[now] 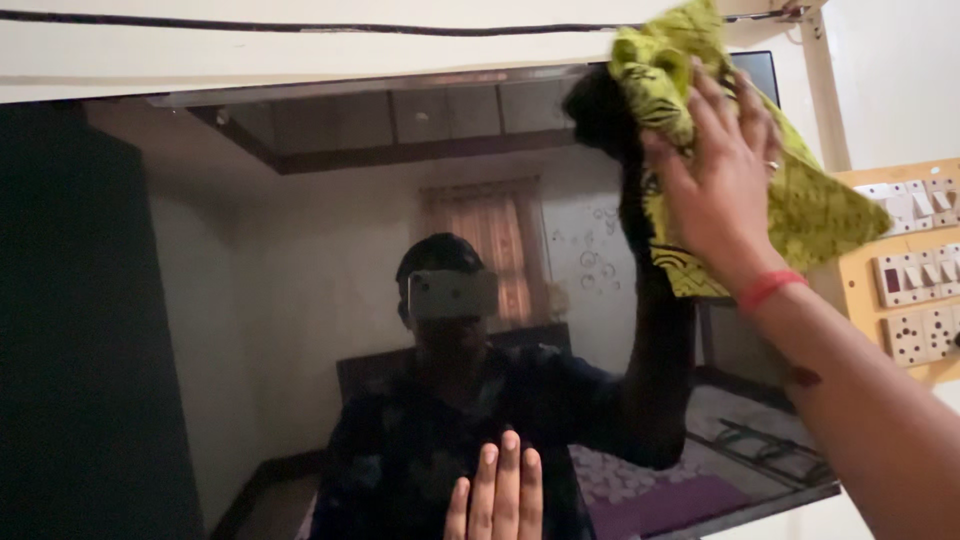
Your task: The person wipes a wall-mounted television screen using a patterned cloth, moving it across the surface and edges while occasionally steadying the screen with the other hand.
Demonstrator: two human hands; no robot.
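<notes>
A large dark flat screen hangs on the wall and fills most of the view. My right hand presses a yellow-green patterned cloth against the screen's upper right corner; a red thread band circles the wrist. My left hand rests flat on the lower middle of the screen, fingers together and pointing up, holding nothing. The glass mirrors a person, a curtained window and a bed.
A black cable runs along the cream wall above the screen. A wooden board of white switches and sockets is fixed on the wall just right of the screen, close to my right forearm.
</notes>
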